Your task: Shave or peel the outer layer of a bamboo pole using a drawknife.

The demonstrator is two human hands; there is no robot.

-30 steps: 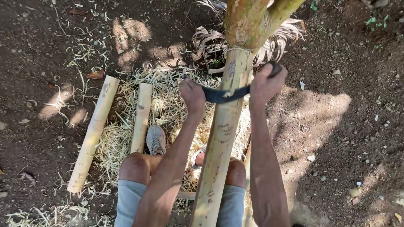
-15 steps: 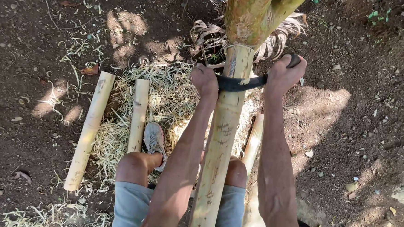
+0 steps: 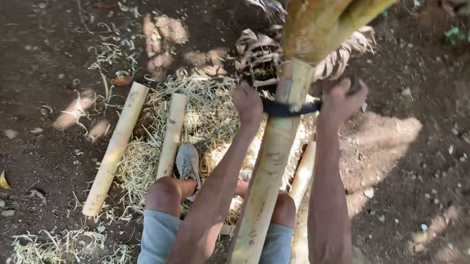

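Dirt and shavings below; your fists, left hand [image 3: 248, 101] and right hand [image 3: 340, 101], gripping the blade [image 3: 284, 108], have slid further up the pole [image 3: 269, 166].

An outdoor work spot on bare ground, likely a yard or plot under trees: dark brown soil [image 3: 47, 26] dappled with sunlight, scattered small stones and a fallen yellow leaf [image 3: 3, 180]. Pale peeled wooden poles [image 3: 115, 150] lie on a heap of straw-coloured stringy shavings [image 3: 209, 114], beside dry brown palm fronds [image 3: 258, 53].
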